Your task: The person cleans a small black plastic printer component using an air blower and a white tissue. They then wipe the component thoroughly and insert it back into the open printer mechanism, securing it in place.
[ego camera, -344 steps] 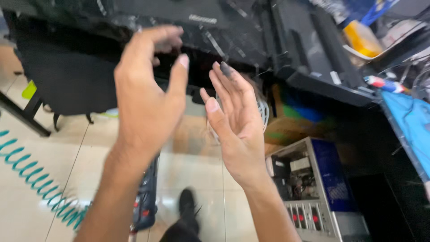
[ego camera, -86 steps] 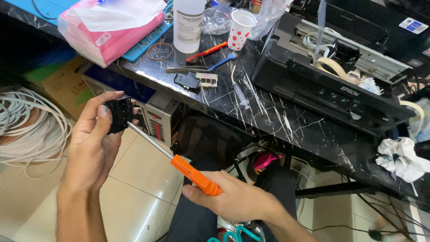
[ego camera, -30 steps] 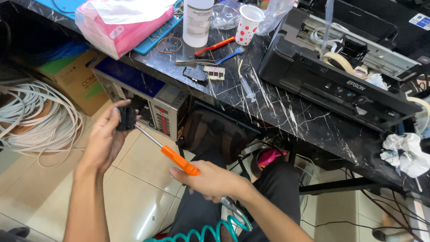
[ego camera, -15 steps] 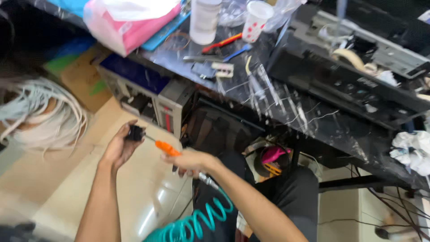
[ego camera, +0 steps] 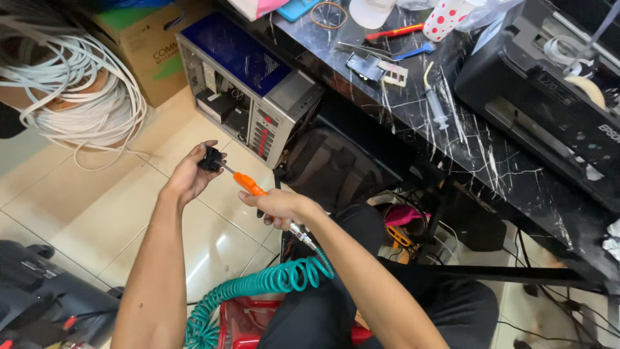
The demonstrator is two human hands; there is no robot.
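My left hand is closed around a small black part, held out over the tiled floor. My right hand grips an orange-handled screwdriver whose thin shaft reaches the black part. A metal fitting sticks out of the bottom of the same fist. From it a teal coiled hose runs down across my lap. Both forearms stretch forward from the lower edge of the view.
An open computer tower stands on the floor beside a cardboard box and a coil of white cable. The black marble-look table carries a printer, a spotted cup and small tools. A red box sits below.
Both hands have dropped lower and further out over the floor, still joined at the black part. The teal hose has come up into the right hand. The view has swung left.
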